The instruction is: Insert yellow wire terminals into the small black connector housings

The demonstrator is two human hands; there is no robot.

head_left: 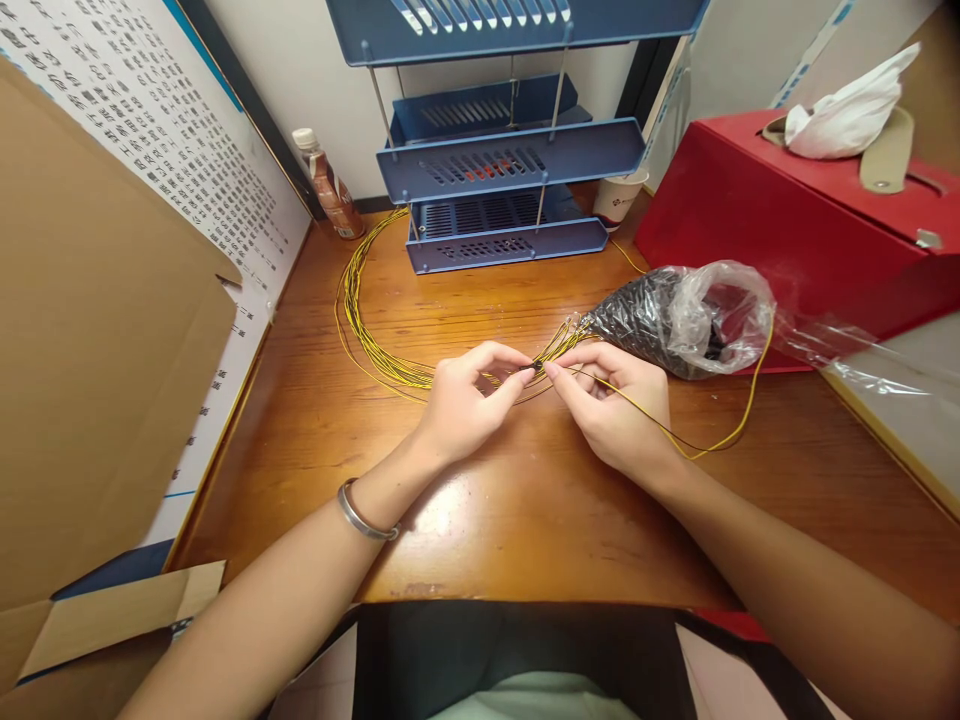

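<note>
Over the middle of the desk, my left hand [474,394] pinches a small black piece [537,367], likely a connector, between thumb and fingertips. My right hand [616,400] meets it from the other side, its thumb and forefinger closed at the yellow and black wire [701,452] where it joins the piece. That wire loops out to the right past my wrist. Behind both hands lies a bundle of yellow and black wires [360,320], curving back to the left. A clear plastic bag of black parts [637,312] rests just beyond my right hand.
A blue tiered tray rack [510,165] stands at the back, a drink bottle [330,190] left of it and a paper cup [619,200] right. A red tissue box [795,230] occupies the right side. Cardboard [97,350] borders the left; the wooden desk's front edge [540,600] is near me.
</note>
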